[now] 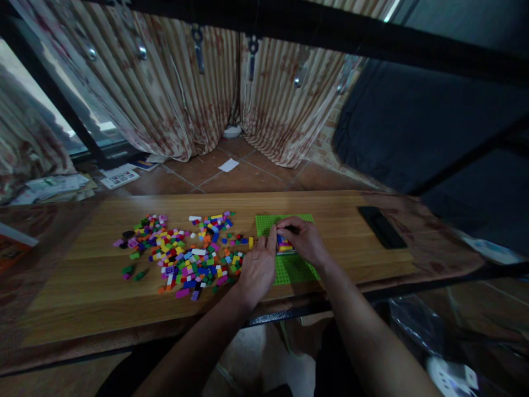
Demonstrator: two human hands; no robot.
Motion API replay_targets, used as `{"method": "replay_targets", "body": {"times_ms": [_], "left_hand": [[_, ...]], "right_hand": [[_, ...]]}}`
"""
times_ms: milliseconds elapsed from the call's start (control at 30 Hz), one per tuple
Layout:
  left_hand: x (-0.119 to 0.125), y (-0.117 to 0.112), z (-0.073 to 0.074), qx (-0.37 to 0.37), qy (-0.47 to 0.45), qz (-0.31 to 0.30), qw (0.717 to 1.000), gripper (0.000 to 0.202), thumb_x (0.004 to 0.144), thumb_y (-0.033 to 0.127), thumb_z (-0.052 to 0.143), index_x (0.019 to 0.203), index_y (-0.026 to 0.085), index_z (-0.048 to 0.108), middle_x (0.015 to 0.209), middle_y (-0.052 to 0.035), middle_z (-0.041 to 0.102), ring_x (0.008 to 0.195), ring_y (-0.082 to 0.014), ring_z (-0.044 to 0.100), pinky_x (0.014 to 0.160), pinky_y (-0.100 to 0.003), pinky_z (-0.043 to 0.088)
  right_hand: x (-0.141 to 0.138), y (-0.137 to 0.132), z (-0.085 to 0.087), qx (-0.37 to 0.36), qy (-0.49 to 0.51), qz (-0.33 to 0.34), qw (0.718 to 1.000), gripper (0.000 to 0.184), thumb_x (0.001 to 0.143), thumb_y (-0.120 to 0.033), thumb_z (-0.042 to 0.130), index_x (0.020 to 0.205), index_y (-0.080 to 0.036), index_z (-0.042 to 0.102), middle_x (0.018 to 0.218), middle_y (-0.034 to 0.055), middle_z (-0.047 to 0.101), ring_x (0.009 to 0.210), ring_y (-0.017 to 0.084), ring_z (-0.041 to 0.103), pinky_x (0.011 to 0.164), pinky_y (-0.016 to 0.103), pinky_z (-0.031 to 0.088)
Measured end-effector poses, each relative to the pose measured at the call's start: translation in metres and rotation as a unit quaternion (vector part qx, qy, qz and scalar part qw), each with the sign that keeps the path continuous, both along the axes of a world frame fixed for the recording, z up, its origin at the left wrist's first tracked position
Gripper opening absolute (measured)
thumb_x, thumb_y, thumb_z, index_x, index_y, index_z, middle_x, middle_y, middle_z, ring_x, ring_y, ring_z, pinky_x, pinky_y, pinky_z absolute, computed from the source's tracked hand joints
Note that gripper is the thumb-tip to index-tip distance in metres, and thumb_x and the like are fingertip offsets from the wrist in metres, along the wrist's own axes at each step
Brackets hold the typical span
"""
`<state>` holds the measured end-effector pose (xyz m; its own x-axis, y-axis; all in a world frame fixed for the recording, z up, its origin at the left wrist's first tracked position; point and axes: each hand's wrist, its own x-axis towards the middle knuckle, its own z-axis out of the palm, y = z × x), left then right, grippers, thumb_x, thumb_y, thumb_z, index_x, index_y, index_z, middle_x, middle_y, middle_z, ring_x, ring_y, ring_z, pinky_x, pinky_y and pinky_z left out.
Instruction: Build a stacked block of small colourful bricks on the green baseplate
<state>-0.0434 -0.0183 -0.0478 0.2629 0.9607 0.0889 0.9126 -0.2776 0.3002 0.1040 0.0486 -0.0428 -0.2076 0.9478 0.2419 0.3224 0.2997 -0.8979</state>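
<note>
Here, between the fingertips of the left hand [258, 267] and the right hand [308, 240], a small brick build [285, 243], set near the middle of a green baseplate [293, 270]. Along its near side, a yellow row running left to right; partly covered by fingers, so hard to read for full length or long axis. Within equal reach of both hands, approached from the near left and the near right, with fingertips almost meeting at the build's far left.

On the left hand, fingers nearly straight and close together, laid along the build's left side, thumb out of sight. On the right, fingers curled, thumb and forefinger bent in over the far side. Impossible to tell a pinch on a separate brick from simple pressure on the build.

Just left of the left hand, spread wide over the wooden surface [82, 300], many loose bricks [198, 255]; beside the baseplate's left edge, a yellow brick [250, 242]. Well apart on the right, a dark phone [382, 227], lying flat, slanting from far left to near right.
</note>
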Motion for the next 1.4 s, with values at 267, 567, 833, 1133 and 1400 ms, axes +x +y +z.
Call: {"method": "replay_targets", "body": {"times_ms": [267,567,833,1133,1400], "left_hand": [[0.001,0.0,-0.001,-0.006,-0.025,-0.003,1.0,0.07,0.087,0.008,0.039,0.15,0.018,0.011,0.108,-0.0126,0.059,0.092,-0.0227,0.065,0.077,-0.031,0.051],[0.005,-0.001,-0.002,-0.028,-0.067,0.005,0.997,0.074,0.086,0.011,0.041,0.151,0.016,0.005,0.119,-0.0157,0.059,0.099,-0.0232,0.064,0.081,-0.032,0.05],[0.005,-0.001,-0.003,-0.019,-0.075,-0.004,0.997,0.069,0.085,0.01,0.041,0.149,0.013,0.015,0.117,-0.016,0.061,0.101,-0.0241,0.064,0.082,-0.034,0.051],[0.005,-0.001,-0.002,-0.014,-0.047,-0.007,0.999,0.074,0.079,0.003,0.04,0.148,0.014,0.015,0.113,-0.0144,0.062,0.1,-0.0226,0.064,0.083,-0.032,0.051],[0.003,0.002,0.001,-0.033,-0.082,0.022,0.996,0.063,0.086,0.01,0.04,0.147,0.012,0.023,0.121,-0.0167,0.061,0.102,-0.0226,0.065,0.086,-0.033,0.051]], "right_hand": [[0.0,0.0,0.002,-0.019,-0.018,-0.018,1.0,0.016,0.079,-0.034,0.064,0.08,-0.019,0.07,0.083,0.0034,0.071,0.079,0.018,0.064,0.077,0.033,0.049],[-0.007,-0.001,0.005,-0.061,-0.012,-0.062,0.996,0.018,0.072,-0.036,0.067,0.076,-0.018,0.07,0.075,0.003,0.071,0.069,0.016,0.063,0.069,0.032,0.051],[-0.006,0.002,0.0,-0.064,0.004,-0.07,0.995,0.017,0.07,-0.034,0.069,0.076,-0.018,0.071,0.075,0.0028,0.071,0.069,0.016,0.063,0.068,0.03,0.05],[-0.011,0.005,0.003,-0.128,0.066,-0.054,0.988,0.019,0.062,-0.033,0.072,0.072,-0.017,0.07,0.068,0.0003,0.068,0.061,0.013,0.06,0.059,0.027,0.048],[0.001,0.004,0.006,-0.094,0.138,-0.118,0.979,0.032,0.071,-0.048,0.067,0.081,-0.018,0.069,0.08,0.0029,0.071,0.075,0.016,0.064,0.071,0.029,0.049]]}}
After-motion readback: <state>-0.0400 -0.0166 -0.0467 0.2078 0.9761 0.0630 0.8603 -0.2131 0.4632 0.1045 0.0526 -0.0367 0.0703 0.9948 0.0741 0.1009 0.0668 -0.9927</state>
